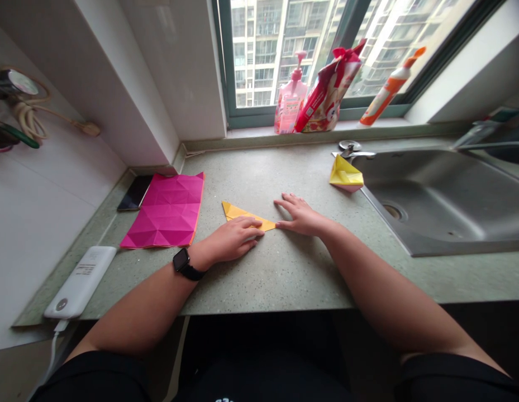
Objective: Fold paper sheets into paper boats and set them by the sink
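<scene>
A folded orange-yellow piece of paper point(233, 211), triangular in outline, lies flat on the counter in front of me. My left hand point(236, 239), with a black watch at the wrist, rests across its near side with fingers stretched out and covers part of it. At the paper's right tip is my right hand point(301, 216), its fingers spread and the thumb touching or almost touching that tip. To the left lie creased magenta sheets of paper point(169, 209), with an orange edge showing beneath. A folded yellow paper shape point(346, 174) stands near the sink.
A steel sink point(443, 195) takes up the right side. On the window sill stand a pink pump bottle point(291, 103), a red bag point(328, 92) and an orange-white bottle point(389, 92). A dark phone point(133, 194) and a cabled white power bank point(81, 282) lie at left.
</scene>
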Demonstrator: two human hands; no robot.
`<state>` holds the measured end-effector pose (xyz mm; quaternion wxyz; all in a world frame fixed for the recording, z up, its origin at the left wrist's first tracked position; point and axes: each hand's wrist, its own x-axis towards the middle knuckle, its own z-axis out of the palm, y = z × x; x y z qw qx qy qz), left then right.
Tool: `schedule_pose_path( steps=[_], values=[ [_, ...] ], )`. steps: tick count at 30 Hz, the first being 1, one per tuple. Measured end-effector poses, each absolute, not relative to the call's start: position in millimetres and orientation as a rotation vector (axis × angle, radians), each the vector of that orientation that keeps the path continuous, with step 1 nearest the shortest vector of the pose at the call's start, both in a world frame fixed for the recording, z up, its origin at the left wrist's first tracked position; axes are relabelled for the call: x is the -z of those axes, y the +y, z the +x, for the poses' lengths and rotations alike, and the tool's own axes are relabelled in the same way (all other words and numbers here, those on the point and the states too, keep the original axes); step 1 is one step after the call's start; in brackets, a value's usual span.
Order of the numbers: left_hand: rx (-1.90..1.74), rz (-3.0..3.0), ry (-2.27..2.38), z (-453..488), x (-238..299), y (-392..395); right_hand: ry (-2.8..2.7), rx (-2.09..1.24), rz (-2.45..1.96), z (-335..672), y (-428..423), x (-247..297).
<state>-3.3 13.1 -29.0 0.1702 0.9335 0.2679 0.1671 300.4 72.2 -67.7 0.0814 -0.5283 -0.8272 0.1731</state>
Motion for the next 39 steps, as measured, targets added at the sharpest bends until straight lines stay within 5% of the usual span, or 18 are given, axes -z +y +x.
schedule_pose_path(
  steps=[39],
  values=[
    [-0.333,2.792,1.035,11,16,-4,-2.429,-0.414,-1.574,288,64,66]
  ],
)
